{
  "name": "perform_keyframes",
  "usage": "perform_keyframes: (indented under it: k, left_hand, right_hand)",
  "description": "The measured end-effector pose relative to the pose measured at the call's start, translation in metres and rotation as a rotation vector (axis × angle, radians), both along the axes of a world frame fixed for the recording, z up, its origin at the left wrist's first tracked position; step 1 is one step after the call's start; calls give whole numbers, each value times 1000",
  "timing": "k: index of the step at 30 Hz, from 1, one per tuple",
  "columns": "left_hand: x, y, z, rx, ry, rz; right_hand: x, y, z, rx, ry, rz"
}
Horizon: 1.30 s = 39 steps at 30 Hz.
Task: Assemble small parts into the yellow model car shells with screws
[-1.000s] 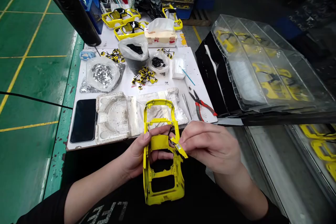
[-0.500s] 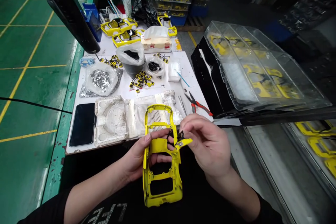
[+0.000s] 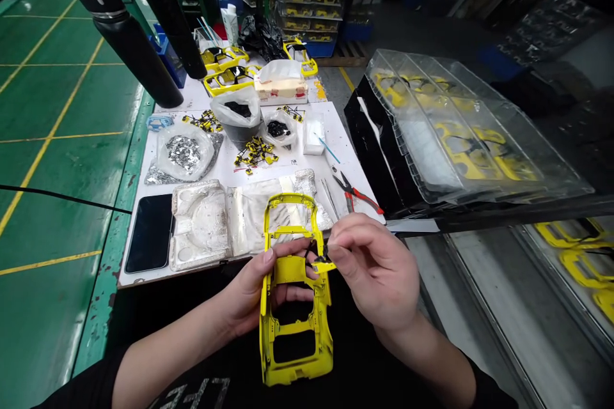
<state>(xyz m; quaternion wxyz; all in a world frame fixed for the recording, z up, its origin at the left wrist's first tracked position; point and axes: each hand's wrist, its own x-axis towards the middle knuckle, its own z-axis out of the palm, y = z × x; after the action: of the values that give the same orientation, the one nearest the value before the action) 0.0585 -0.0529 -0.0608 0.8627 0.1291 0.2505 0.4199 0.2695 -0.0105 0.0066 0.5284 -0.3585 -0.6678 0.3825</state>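
Observation:
My left hand (image 3: 261,284) grips a yellow painted model car body frame (image 3: 290,268), with its fingers curled through the frame's open middle. The frame is held upright over my lap, its far end above the worktable's front edge. My right hand (image 3: 374,268) pinches a small yellow part (image 3: 323,266) with black wire attached. That part sits at the frame's right side, and my fingers hide much of it. I cannot tell whether it touches the frame.
Red-handled pliers (image 3: 355,195) and tweezers (image 3: 329,198) lie on the white worktable (image 3: 307,169), near a phone (image 3: 149,233), a foam mould (image 3: 199,227) and bags of small parts. Clear covered trays of yellow frames (image 3: 455,128) stand to the right.
My right hand has brought the small yellow part left, closer to the frame. The left hand still holds the frame, and the view has tilted slightly upward.

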Motion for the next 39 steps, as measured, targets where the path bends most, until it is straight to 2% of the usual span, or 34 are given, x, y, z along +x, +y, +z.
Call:
perform_keyframes:
  k: [8,17,22,25,30,33,39]
  left_hand:
    - [2,2,5,78,18,-40]
    - [11,9,17,77,45,1]
    - [17,13,26,164,48,-12]
    - [17,15,30,188,49,34]
    - [18,13,32,136,46,26]
    - [24,9,33,96,54,43]
    - [28,11,31,96,67,91]
  right_hand:
    - [9,-2,-1,72,-42,-62]
    - [19,11,9,83,-107,-17]
    - [17,16,10,13,72,29]
    - [15,16,7,-24,186,67]
    - [14,14,4,-29,204,93]
    - [15,15,8,9,115,84]
    - [17,24,23,268,-452,84]
